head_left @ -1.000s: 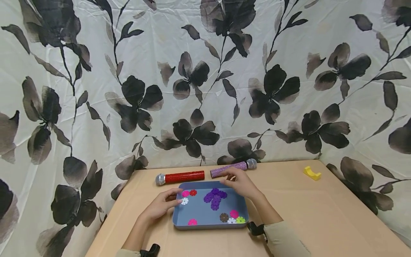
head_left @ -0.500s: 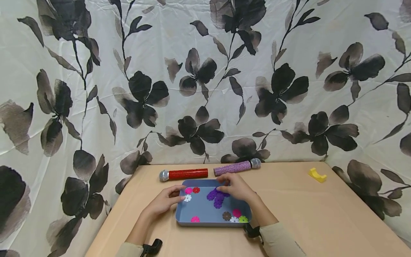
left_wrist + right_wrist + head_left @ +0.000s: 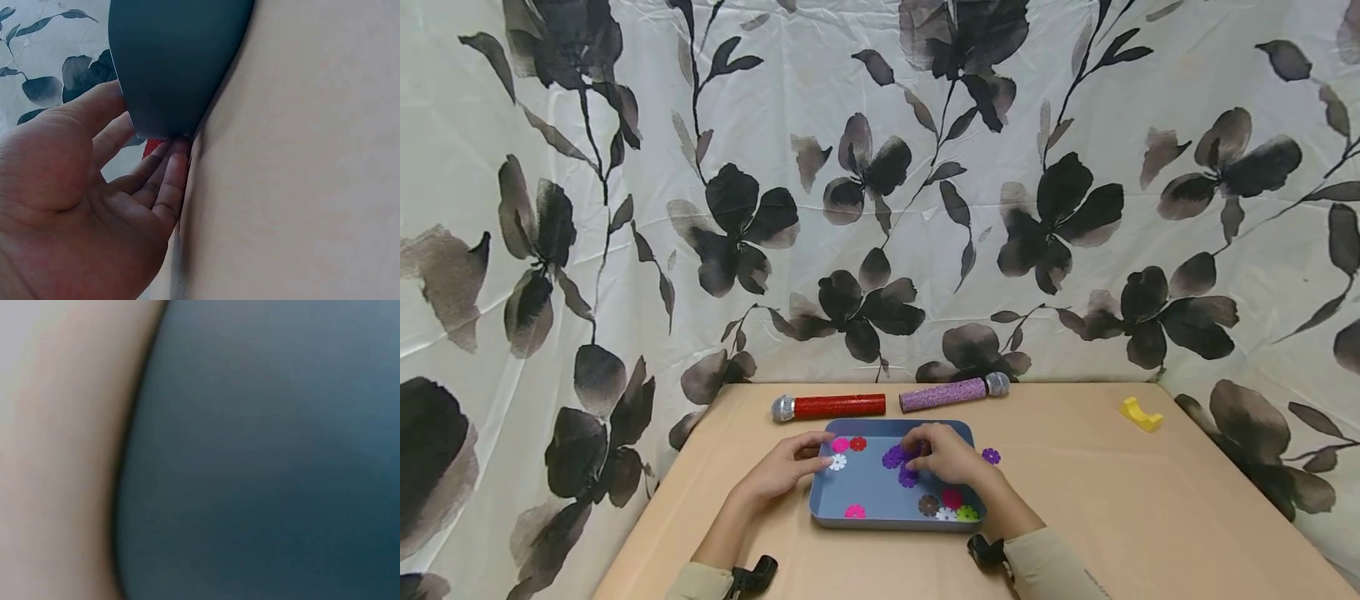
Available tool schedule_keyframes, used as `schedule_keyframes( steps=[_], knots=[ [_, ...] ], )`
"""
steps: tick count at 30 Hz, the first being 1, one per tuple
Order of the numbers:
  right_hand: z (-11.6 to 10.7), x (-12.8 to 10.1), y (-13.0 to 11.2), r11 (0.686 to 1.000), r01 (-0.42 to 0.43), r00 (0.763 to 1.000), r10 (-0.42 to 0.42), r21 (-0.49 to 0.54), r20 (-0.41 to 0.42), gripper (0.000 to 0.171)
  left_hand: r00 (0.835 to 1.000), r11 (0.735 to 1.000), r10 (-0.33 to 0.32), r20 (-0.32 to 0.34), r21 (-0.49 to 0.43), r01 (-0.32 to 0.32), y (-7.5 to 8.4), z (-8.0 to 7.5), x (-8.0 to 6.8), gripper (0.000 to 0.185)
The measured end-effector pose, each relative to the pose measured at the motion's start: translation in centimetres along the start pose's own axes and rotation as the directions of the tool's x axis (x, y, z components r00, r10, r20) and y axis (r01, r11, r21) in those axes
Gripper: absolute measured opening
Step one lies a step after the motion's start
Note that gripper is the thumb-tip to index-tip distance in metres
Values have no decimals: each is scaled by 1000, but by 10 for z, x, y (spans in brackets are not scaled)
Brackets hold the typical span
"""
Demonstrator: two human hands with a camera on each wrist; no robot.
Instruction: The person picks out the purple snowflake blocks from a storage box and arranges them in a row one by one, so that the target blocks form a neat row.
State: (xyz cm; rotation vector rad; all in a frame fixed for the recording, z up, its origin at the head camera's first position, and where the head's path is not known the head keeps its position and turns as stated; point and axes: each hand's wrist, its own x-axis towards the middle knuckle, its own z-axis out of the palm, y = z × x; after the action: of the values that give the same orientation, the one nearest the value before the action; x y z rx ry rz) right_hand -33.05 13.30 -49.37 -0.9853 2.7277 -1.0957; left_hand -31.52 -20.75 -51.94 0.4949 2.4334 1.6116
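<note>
Head view: one tray (image 3: 865, 483), three pink discs (image 3: 854, 511) inside, one loose purple disc (image 3: 991, 456) outside, near three o'clock. Left hand (image 3: 778, 471), nine o'clock, fingers gripping tray; right hand (image 3: 951, 454) bent over central purple cluster (image 3: 892, 457), hold unclear.

Behind the tray (image 3: 872, 493), the left microphone (image 3: 841, 406) and the right microphone (image 3: 943, 394) lie on the table (image 3: 1075, 475). Discs (image 3: 838, 462) lie inside the tray, and a lone disc (image 3: 991, 456) just right of it. A bracket (image 3: 1141, 414) sits farther right, toward the back.
</note>
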Motion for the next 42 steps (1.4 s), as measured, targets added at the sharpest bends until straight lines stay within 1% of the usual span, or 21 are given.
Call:
schedule_keyframes(
  steps=[8, 10, 18, 24, 30, 34, 37, 42],
  knots=[
    [5, -3, 1, 999, -14, 999, 16, -43, 49, 19, 1000, 1000, -4, 4, 13, 4, 1, 1, 1, 55],
    [6, -3, 0, 999, -9, 999, 11, -40, 54, 18, 1000, 1000, -4, 2, 15, 4, 1, 1, 0, 54],
    [7, -3, -1, 1000, -14, 999, 14, -20, 42, 15, 1000, 1000, -4, 8, -3, 4, -1, 0, 0, 55],
    [2, -4, 0, 1000, 16, 999, -17, 22, 28, 12, 1000, 1000, -9, 9, -9, 9, -1, 0, 1, 56],
    [-11, -11, 1, 997, 57, 998, -57, 55, -3, 10, 1000, 1000, -16, 7, -7, 16, 1, -2, 1, 55],
    [-19, -17, 3, 993, 85, 995, -81, 87, -53, 14, 1000, 1000, -13, 2, -5, 13, 3, -2, 1, 55],
    [-27, -24, 7, 993, 62, 994, -52, 103, -95, 15, 1000, 1000, -9, 4, -6, 9, 4, -2, 1, 56],
    [-44, -34, 18, 996, -11, 989, 24, 92, -146, 15, 1000, 1000, -5, 6, -17, 6, 2, -1, -1, 56]
  ],
)
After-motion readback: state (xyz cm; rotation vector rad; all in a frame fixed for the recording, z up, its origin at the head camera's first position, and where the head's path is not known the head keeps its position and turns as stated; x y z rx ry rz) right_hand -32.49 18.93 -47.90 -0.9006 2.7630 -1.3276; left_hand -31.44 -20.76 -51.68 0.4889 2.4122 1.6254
